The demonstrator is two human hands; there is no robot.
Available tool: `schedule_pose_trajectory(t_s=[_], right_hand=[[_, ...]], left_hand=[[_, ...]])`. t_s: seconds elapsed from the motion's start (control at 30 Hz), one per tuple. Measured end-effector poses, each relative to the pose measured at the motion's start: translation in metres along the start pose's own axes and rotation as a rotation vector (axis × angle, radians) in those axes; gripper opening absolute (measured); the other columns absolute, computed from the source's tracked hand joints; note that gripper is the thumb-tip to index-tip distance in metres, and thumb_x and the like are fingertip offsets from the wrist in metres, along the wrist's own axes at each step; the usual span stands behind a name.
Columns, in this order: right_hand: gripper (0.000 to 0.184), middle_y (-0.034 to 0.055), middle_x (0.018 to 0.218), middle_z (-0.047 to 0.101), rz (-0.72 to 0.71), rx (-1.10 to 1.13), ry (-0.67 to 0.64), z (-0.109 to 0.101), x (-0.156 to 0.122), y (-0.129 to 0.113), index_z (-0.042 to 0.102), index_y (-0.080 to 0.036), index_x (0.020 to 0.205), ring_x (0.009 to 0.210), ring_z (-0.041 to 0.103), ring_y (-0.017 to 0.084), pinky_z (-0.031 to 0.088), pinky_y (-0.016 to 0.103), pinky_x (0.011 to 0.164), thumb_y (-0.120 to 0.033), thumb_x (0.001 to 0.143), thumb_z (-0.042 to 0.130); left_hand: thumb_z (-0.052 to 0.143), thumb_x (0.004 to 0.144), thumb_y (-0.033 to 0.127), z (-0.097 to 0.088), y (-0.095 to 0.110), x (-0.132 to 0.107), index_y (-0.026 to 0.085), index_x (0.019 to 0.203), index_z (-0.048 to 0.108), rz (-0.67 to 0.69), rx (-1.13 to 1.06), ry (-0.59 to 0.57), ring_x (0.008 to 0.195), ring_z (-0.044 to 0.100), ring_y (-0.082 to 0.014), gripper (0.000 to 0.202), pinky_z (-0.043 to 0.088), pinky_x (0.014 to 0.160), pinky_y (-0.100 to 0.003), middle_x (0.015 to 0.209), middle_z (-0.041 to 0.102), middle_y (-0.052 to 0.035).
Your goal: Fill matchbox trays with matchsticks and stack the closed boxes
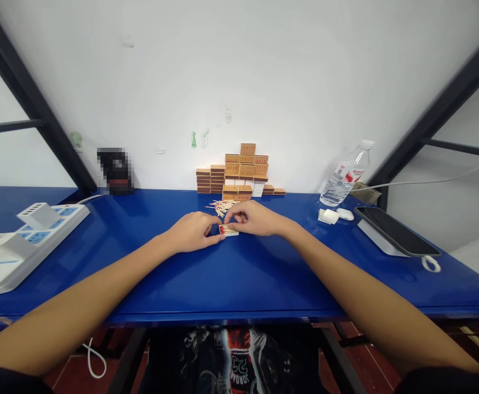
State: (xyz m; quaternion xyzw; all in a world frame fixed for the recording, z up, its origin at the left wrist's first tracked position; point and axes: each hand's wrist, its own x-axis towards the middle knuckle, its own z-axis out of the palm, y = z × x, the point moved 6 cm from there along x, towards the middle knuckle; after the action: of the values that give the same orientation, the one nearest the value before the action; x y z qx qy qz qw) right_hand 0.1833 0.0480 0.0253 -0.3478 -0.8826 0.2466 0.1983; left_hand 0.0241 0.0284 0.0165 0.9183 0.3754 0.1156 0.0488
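Observation:
Both of my hands meet over a small open matchbox tray (pixel 228 231) that lies on the blue table (pixel 239 273). My left hand (pixel 194 231) is curled, its fingertips pinching the tray's left end. My right hand (pixel 253 218) is curled too, with fingers pressed on the tray's far right edge. Red match heads show inside the tray. Just behind my hands lies a loose pile of matches (pixel 221 207). Behind that, against the white wall, stands a stack of brown matchboxes (pixel 241 172).
A white power strip (pixel 21 238) with plugged adapters sits at the left edge. At the right are a water bottle (pixel 346 175), a small white earbud case (pixel 345 214), a white folded item (pixel 328 216) and a dark phone (pixel 395 230). Black frame bars flank the table.

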Motion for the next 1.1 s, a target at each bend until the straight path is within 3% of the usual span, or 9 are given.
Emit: schedule_pose_trajectory(t_s=[0.47, 0.8, 1.1], right_hand=[[0.012, -0.0002, 0.075, 0.061, -0.020, -0.176, -0.060, 0.002, 0.000, -0.003, 0.076, -0.018, 0.090, 0.066, 0.050, 0.013, 0.032, 0.026, 0.062, -0.017, 0.083, 0.067], [0.024, 0.0011, 0.079, 0.065, -0.067, -0.276, -0.053, 0.007, 0.000, -0.010, 0.073, -0.018, 0.096, 0.071, 0.051, 0.015, 0.030, 0.027, 0.066, -0.004, 0.081, 0.060], [0.018, 0.0008, 0.080, 0.063, -0.088, -0.247, -0.055, 0.005, -0.002, -0.016, 0.076, -0.020, 0.097, 0.070, 0.051, 0.014, 0.030, 0.026, 0.065, -0.010, 0.086, 0.064]], left_hand=[[0.061, 0.096, 0.051, 0.001, -0.002, 0.000, 0.020, 0.110, 0.074, -0.001, -0.017, 0.009, 0.058, 0.058, -0.0159, 0.037, 0.033, 0.056, -0.028, 0.070, 0.067, -0.0008], [0.061, 0.096, 0.051, 0.000, -0.002, 0.000, 0.019, 0.109, 0.073, -0.012, -0.021, -0.004, 0.058, 0.057, -0.0167, 0.036, 0.032, 0.056, -0.029, 0.071, 0.067, -0.0011], [0.061, 0.097, 0.051, 0.000, 0.000, 0.001, 0.020, 0.105, 0.073, -0.005, -0.010, 0.002, 0.057, 0.057, -0.0159, 0.035, 0.031, 0.055, -0.028, 0.071, 0.067, -0.0007]])
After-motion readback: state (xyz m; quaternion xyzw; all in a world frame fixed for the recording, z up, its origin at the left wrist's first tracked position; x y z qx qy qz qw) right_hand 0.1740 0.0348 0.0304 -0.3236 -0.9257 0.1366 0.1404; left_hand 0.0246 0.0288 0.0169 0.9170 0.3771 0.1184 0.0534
